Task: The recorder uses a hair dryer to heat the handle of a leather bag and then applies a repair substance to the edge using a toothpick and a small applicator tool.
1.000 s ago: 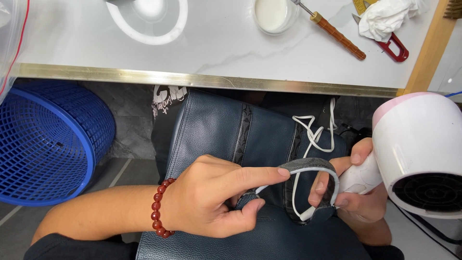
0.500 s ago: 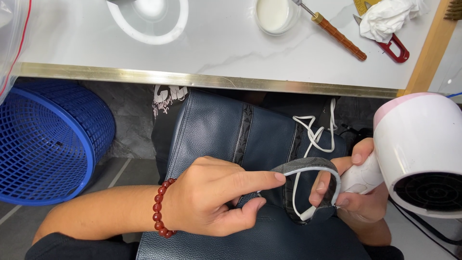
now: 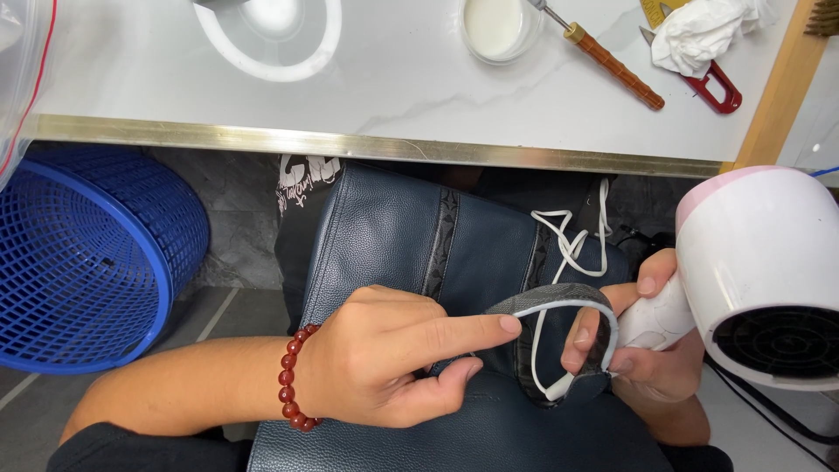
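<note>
A dark blue leather bag [image 3: 384, 236] lies on my lap below the table edge. My left hand [image 3: 384, 367], with a red bead bracelet at the wrist, pinches the bag's grey strap [image 3: 559, 301] between forefinger and thumb; the forefinger lies along the strap's white edge. My right hand [image 3: 642, 341] grips the handle of a white and pink hair dryer [image 3: 760, 271], whose grille faces me, and its fingers also hold the other end of the strap loop. A white cord [image 3: 568, 240] lies across the bag.
A white marble table [image 3: 393, 96] with a brass edge holds a white dish [image 3: 271, 35], a small cup of white paste [image 3: 498, 26], a wooden-handled tool [image 3: 612, 65] and red-handled scissors [image 3: 712, 83] under a cloth. A blue plastic basket [image 3: 87, 262] stands on the floor at left.
My left forefinger has drawn back a little to the left along the strap's edge. The right hand and the dryer have hardly moved.
</note>
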